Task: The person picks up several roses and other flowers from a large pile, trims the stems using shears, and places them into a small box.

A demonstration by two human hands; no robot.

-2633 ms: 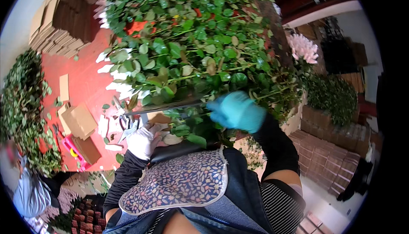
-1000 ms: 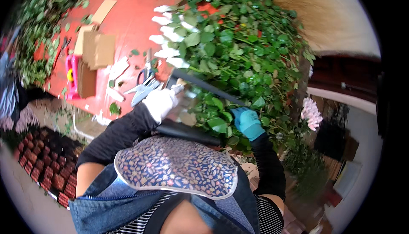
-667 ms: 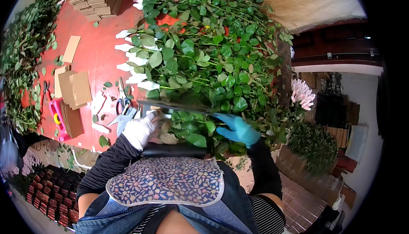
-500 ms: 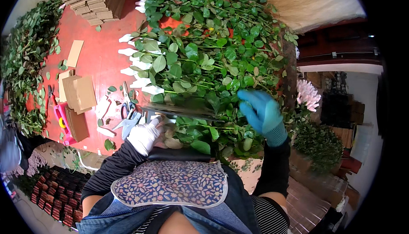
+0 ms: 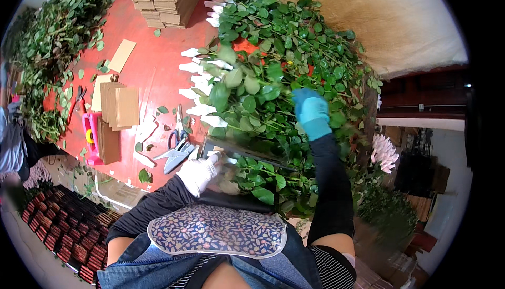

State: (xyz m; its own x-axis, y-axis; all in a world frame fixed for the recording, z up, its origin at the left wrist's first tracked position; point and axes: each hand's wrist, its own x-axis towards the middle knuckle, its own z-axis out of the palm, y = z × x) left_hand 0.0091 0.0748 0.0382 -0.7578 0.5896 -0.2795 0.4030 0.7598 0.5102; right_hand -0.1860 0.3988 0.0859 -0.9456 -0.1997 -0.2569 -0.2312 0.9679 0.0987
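Evidently, in the head view, leafy stems (image 5: 300,62) are being dealt with at the near edge of a red surface (image 5: 158,73). The main heap is spread over the right part of the surface, with white wrappers (image 5: 200,81) at its left ends. A smaller batch (image 5: 263,178) is laid in a dark-rimmed holder (image 5: 252,155), close in front of the body.

The white-gloved left hand (image 5: 200,176) is set at the holder's left end, fingers bent; whether anything is grasped by it cannot be told. The teal-gloved right hand (image 5: 311,111) is placed over the heap, its fingers partly curled among leaves; whether a stem is gripped or merely touched cannot be told either. Left of the holder, scissors (image 5: 178,139) and a grey hand tool (image 5: 176,157) are left lying, with cardboard pieces (image 5: 125,107) and a pink dispenser (image 5: 92,139) farther off.

The step in hand is judged to be the picking out of a stem by the right hand, the batch being steadied by the left. For this, one stem would need to be gripped firmly and eased clear of its tangled neighbours, without the wrapped end being knocked.
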